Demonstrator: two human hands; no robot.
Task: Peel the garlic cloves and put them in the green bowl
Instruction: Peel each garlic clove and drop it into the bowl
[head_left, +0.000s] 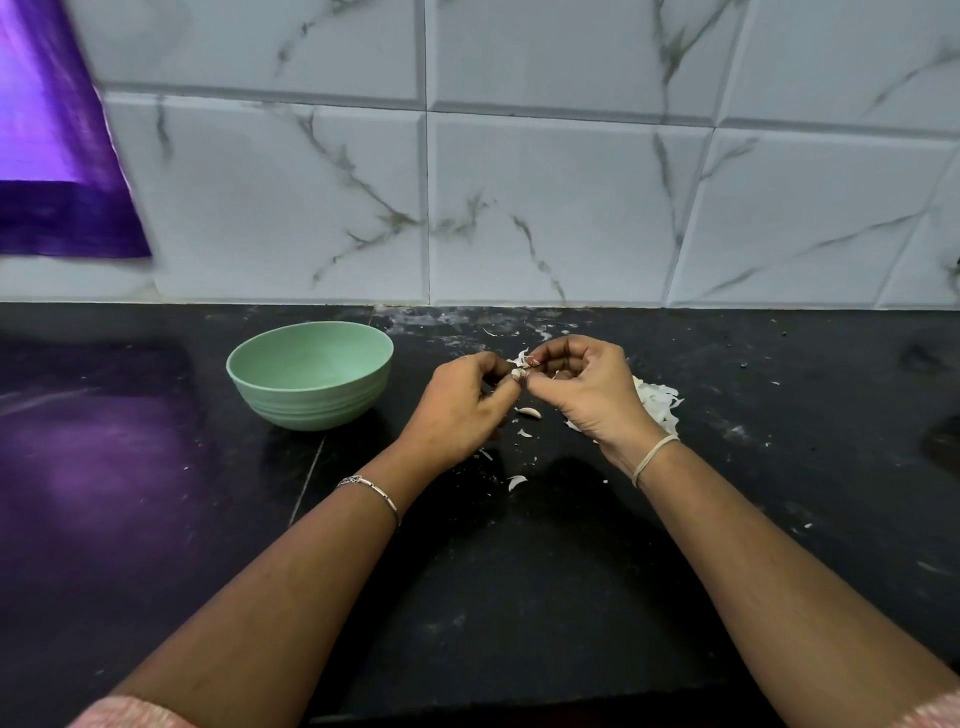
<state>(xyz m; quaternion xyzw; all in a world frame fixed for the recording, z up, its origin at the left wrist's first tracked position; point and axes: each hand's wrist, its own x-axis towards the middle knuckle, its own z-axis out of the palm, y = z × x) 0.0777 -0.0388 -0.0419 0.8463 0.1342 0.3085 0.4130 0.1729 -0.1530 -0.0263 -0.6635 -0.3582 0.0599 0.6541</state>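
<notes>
Two hands are clamped on one garlic clove (517, 373): left hand (462, 410) and right hand (587, 395) are pinched round it, fingertips meeting, above the counter (519, 571). The green bowl (311, 405) is set further left, nearer the left hand; the drop is judged leftward.
</notes>
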